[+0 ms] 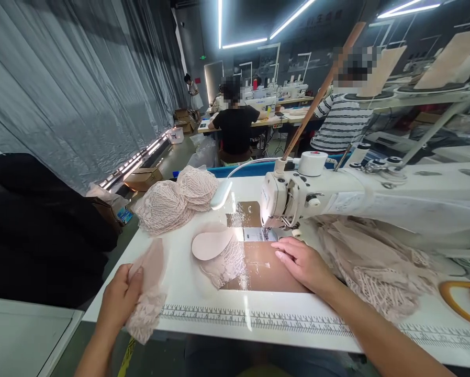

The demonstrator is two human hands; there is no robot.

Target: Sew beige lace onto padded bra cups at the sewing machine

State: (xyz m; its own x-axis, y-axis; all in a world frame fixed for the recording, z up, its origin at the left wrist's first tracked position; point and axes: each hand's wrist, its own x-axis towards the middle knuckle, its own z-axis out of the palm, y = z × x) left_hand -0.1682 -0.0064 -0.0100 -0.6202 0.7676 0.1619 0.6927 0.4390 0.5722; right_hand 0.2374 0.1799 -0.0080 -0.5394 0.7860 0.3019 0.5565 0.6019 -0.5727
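Note:
At the table's left front, my left hand (pixel 119 296) is closed on a beige lace fabric piece (pixel 150 272), which hangs from thumb and fingers. My right hand (pixel 303 264) lies flat on the brown plate (pixel 272 280), fingers stretched toward the presser foot, with nothing seen in it. Whether anything is under the palm is hidden. The sewing machine head (pixel 288 196) stands just beyond those fingertips. Between my hands rest a smooth beige oval cup (pixel 211 244) and, partly beneath it, a lace piece (pixel 225 267).
Stacked lace cups (pixel 162 207) sit at the back left beside a small white lamp (pixel 221 195). Loose beige lace (pixel 380 262) is heaped under the machine arm. Orange-handled scissors (pixel 452 302) lie far right. A printed ruler (pixel 258 318) runs along the front edge. Two people sit ahead.

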